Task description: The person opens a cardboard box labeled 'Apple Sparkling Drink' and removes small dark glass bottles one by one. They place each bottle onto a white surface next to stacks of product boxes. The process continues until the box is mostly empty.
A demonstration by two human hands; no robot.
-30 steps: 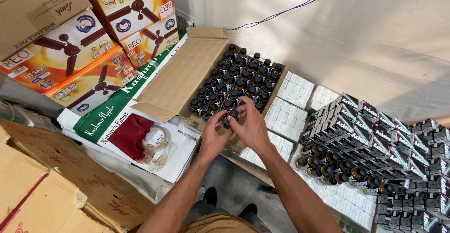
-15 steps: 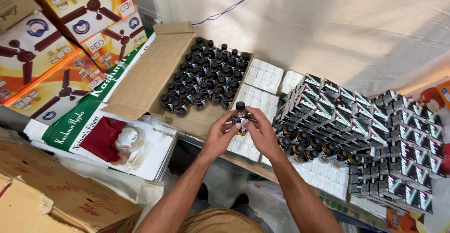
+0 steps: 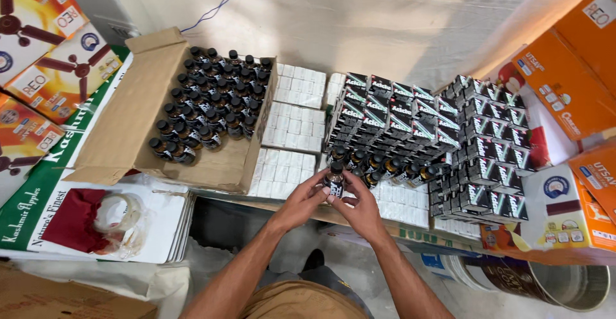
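Bottle: small dark bottle, held upright just before the stack of black cartons.
Grip: left hand and right hand both closed round it.
Doing it well: keep it upright; steady it clear of the loose bottles under the stack.
Left of stack: open box of bottles.

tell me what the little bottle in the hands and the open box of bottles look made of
The small bottle, held between left hand and right hand, looks like dark amber glass or plastic, glossy with a black cap; the picture cannot settle which. The open box looks like plain brown corrugated cardboard: matte, raw-edged flaps, creased folds.
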